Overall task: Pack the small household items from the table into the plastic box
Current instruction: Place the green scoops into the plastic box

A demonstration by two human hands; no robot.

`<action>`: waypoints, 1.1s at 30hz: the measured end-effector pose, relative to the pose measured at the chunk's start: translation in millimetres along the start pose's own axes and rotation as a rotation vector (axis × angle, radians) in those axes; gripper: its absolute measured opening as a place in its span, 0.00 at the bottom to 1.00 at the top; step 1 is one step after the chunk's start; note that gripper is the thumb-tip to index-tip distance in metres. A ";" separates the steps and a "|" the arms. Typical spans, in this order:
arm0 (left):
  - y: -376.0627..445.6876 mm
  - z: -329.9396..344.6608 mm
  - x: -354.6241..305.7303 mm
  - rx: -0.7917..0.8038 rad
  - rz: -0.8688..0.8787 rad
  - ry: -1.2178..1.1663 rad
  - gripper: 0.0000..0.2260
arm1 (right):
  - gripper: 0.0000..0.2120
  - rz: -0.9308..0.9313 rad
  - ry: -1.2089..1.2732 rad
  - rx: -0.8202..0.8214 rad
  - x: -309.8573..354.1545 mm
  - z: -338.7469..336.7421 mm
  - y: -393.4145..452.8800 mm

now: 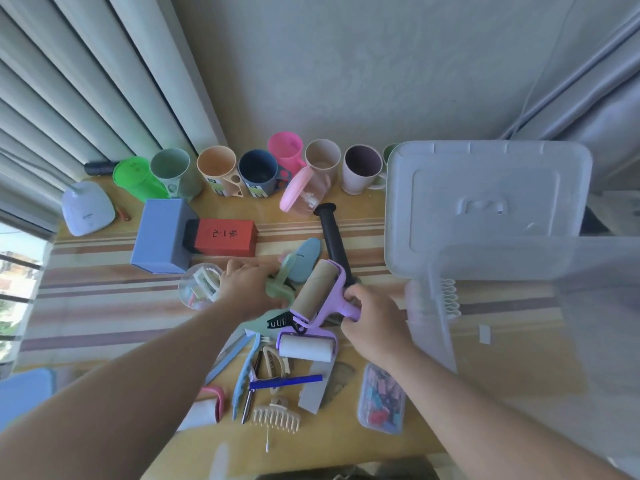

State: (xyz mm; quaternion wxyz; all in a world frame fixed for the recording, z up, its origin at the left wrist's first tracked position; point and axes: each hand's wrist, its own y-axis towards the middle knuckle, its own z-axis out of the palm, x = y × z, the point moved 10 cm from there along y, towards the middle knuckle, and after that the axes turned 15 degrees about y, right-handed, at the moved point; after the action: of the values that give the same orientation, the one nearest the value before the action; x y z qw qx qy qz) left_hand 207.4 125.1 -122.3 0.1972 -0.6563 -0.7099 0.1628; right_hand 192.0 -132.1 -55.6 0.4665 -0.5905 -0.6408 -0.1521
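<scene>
My right hand (370, 323) is shut on the purple handle of a lint roller (318, 292) with a brown cardboard core, lifted over the pile of items. My left hand (244, 285) rests on a pale green plastic item (282, 285) in the pile; I cannot tell if it grips it. A second purple lint roller (306, 346) with a white roll lies just below. The clear plastic box (519, 306) stands at the right, its lid (485, 195) leaning behind it. Hair claws (277, 415), a blue pen (287, 382) and a small clip case (381, 398) lie on the table.
A row of coloured cups (256, 171) lines the wall. A blue box (162, 235) and a red box (225, 237) stand at the left, a clear round tub (199, 285) next to my left hand. A black handle (332, 237) lies behind the rollers.
</scene>
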 end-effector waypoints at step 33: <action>-114.9 -218.1 -357.1 -0.739 0.423 -0.262 0.24 | 0.09 0.050 -0.488 0.001 -251.3 -235.4 15.2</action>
State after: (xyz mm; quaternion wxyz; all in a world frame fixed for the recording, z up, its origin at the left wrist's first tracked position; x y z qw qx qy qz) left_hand 237.2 -246.5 99.9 -0.1797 -0.7873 -0.5895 0.0166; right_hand 270.8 -458.3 -134.4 0.3020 -0.6251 -0.7197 0.0071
